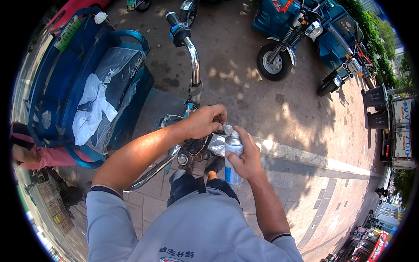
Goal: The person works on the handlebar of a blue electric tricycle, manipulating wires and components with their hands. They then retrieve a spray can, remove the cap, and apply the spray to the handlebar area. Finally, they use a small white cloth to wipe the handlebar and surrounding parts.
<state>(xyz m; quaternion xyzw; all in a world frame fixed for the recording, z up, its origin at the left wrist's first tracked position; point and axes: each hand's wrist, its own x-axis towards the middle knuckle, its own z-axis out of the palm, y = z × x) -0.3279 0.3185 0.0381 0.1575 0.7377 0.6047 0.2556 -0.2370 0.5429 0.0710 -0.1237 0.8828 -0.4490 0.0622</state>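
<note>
My right hand (245,157) is wrapped round a white and blue spray can (233,162), held upright with the forefinger at its top. Beside the can's nozzle, the fingers of my left hand (209,120) are pinched together at a small pale piece (228,129), too small to name. Below my left hand are loose wires (200,146) on the front of a vehicle. Its chrome handlebar (192,56) with a black and blue grip reaches away from me, and a silvery part (217,145) lies just under my hands.
At left stands a blue cargo bed or bench (144,74) with a plastic-covered seat and a white bag (92,111). A person's pink-clothed leg (52,157) is beside it. Far right, parked blue three-wheelers (274,61) stand on the pavement. A wire basket (54,205) is at lower left.
</note>
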